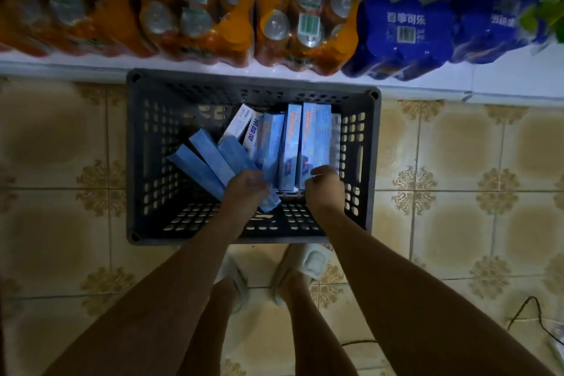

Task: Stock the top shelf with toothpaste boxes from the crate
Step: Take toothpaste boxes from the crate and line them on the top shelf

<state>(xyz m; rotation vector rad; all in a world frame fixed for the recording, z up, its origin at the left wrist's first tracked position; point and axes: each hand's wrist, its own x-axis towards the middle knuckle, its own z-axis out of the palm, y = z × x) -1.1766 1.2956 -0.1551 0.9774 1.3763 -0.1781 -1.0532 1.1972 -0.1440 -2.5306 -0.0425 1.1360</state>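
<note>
Two hands reach into a perforated dark plastic crate (pixel 369 162): left hand (pixel 244 189) clasps fanned blue toothpaste boxes (pixel 210 159); right hand (pixel 323 183) pinches upright rectangular cartons (pixel 316 134). Beyond them, shrink-wrapped orange packs (pixel 195 15) and blue packs (pixel 403 33) line a white ledge (pixel 503 82).

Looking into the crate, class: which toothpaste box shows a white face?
The tilted box at the back, left of the upright row; every other box looks blue.

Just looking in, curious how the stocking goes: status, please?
Both hands down in the crate. Left hand gripping slanted toothpaste boxes; right hand closing on upright boxes, grip unclear. Nothing blocking; shelf not in view.
</note>
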